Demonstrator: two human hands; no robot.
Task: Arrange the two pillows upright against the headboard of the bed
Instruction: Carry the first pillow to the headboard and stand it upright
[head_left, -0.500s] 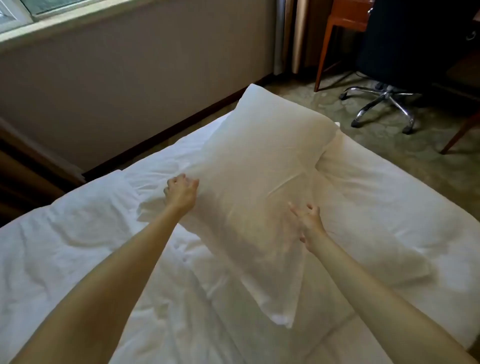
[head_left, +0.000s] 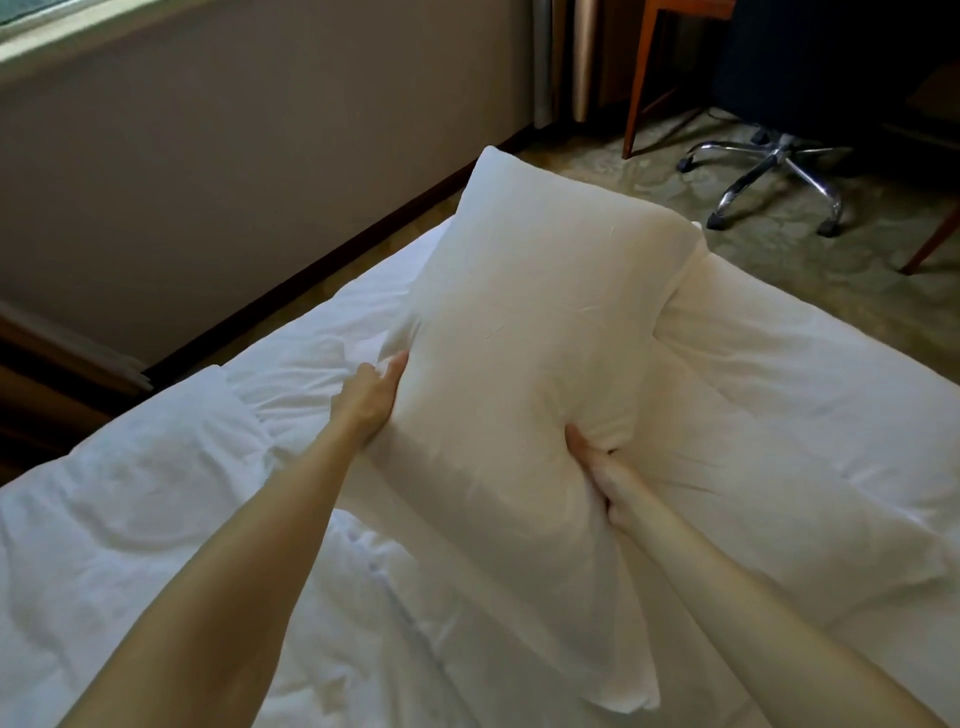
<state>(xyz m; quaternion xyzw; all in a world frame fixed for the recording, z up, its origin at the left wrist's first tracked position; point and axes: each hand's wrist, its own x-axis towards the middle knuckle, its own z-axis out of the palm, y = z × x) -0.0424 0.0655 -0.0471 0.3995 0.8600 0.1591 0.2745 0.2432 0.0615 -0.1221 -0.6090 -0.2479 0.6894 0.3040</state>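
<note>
Head view: both hands grip, seemingly lift, white pillow.

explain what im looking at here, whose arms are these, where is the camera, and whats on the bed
There is no machine here. These are a person's two bare arms, seen from one wide-angle camera worn on their head, looking forward and down. That is why the arms seem to grow out of the bottom of the picture.

The white surface is a bed covered in rumpled white bedding. The left hand and the right hand both hold one white pillow. The left hand has its grip on the pillow's left edge; the right hand's fingers dig into the fabric lower down. The pillow's far end is tilted up off the bed.

A second pillow lies flat on the bed to the right, partly under the first.

Beyond the bed are a wall, patterned floor, a wooden desk leg and an office chair's chrome base. No headboard is clearly in view.
</note>
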